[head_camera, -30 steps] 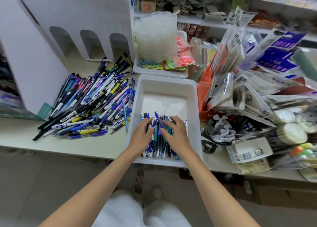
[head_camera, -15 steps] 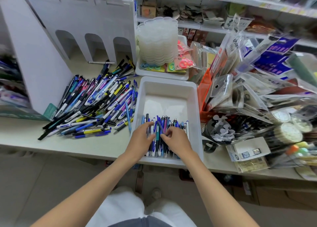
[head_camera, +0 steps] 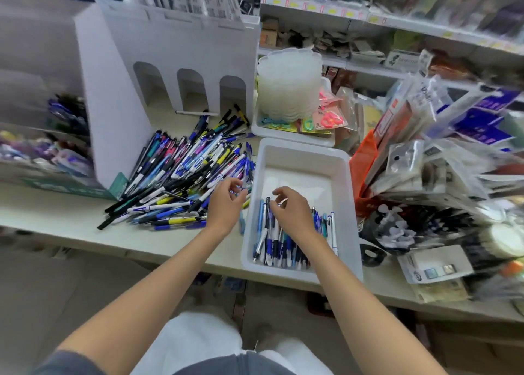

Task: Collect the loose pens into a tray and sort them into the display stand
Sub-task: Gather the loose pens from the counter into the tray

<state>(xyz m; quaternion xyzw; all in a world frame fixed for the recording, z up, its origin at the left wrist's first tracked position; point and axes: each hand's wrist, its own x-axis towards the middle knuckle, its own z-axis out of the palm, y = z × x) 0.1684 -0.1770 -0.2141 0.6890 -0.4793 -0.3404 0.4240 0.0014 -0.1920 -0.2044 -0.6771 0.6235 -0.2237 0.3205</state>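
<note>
Head view, the only one. At centre, a white rectangular plastic tray [head_camera: 300, 151] on a pale counter [head_camera: 56, 216], with a bundle of blue and white plastic pens [head_camera: 279, 245] lying lengthwise in its near half. To the left, reaching the tray's left wall, a sprawling heap of mixed-colour ballpoint pens [head_camera: 181, 173]. Behind the heap, a tall white display stand [head_camera: 175, 48] with arched slots at its foot, and a lone white pen [head_camera: 195, 113] lying just in front of the arches.

Left hand [head_camera: 225, 208] poised over the heap's right edge, just beside the tray's left rim, fingers curled toward the thumb. Impossible to tell whether pinching a pen or holding nothing. Right hand [head_camera: 292, 210] above the pens in the tray, fingers likewise curled, grip equally impossible to tell.

Handling, as a judgement: light, stiff, smooth barrels, apt to roll and slide off one another. Hardly fragile, though clips likely to snag. Best gathered several at once, gripped round mid-barrel rather than by the ends.

Counts: two hands and one tray in use. Behind it, a second white tray [head_camera: 283, 135] under a stack of translucent plastic dishes [head_camera: 287, 82]. Three arches in the stand. Perhaps a dozen or more pens in the tray, and far too many in the heap to count.
</note>
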